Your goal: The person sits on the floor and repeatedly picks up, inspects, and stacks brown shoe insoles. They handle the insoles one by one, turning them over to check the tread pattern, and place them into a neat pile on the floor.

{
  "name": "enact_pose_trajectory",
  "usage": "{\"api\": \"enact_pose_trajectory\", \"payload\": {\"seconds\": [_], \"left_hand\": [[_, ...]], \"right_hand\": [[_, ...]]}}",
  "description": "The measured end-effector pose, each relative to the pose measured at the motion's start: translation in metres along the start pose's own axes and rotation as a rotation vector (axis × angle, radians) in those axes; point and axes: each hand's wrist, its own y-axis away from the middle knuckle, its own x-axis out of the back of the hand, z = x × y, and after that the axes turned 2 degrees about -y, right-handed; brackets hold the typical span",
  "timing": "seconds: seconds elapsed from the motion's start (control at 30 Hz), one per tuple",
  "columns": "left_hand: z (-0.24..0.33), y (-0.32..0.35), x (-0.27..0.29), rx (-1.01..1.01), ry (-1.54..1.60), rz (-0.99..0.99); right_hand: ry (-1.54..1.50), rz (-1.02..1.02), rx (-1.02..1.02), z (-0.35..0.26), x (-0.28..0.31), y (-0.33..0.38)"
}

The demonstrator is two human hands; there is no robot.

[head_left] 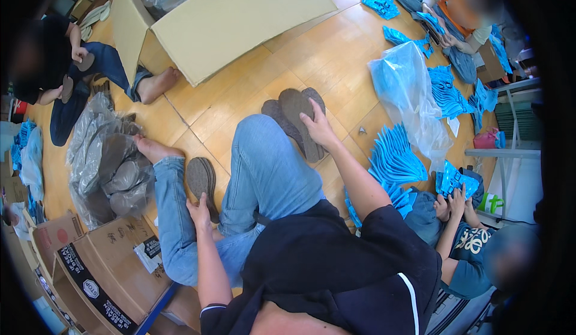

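Note:
My right hand (319,127) grips a grey-brown felt-like insole (297,108), its thumb lying over the face. More dark insoles (275,111) lie fanned beneath and beside it on the floor, beyond my bent knee. Between my legs lies a small stack of similar insoles (200,178). Beside the near end of that stack is my left hand (198,212), thumb and fingers apart; it overlaps the stack's edge, and nothing shows between its fingers.
A clear bag of insoles (114,167) lies left, above a cardboard carton (120,263). An open box (240,17) stands ahead. Blue packets (396,155) and a clear plastic bag (408,89) spread at right. Other people sit left, far right and close right, handling insoles or packets.

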Motion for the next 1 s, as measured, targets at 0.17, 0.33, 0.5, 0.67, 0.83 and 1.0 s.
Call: {"api": "enact_pose_trajectory", "payload": {"seconds": [0.17,0.33,0.5,0.67,0.83,1.0], "left_hand": [[-0.029,-0.026,-0.009,-0.139,-0.133,-0.010],[-0.032,-0.035,-0.015,-0.056,-0.003,0.002],[-0.015,-0.033,-0.008,0.054,0.072,-0.225],[0.035,-0.003,-0.014,-0.141,-0.055,-0.263],[0.110,0.060,0.007,-0.237,0.425,-0.473],[0.131,0.125,0.040,-0.503,0.645,-0.503]], "right_hand": [[0.353,0.013,0.032,0.023,-0.013,0.001],[0.255,0.272,0.142,0.009,-0.013,0.027],[0.180,0.258,0.289,-0.015,-0.015,0.060],[0.065,-0.003,0.377,-0.061,-0.061,0.100],[-0.210,-0.407,0.293,-0.116,-0.128,0.134],[-0.403,-0.718,0.308,-0.167,-0.151,0.151]]}}
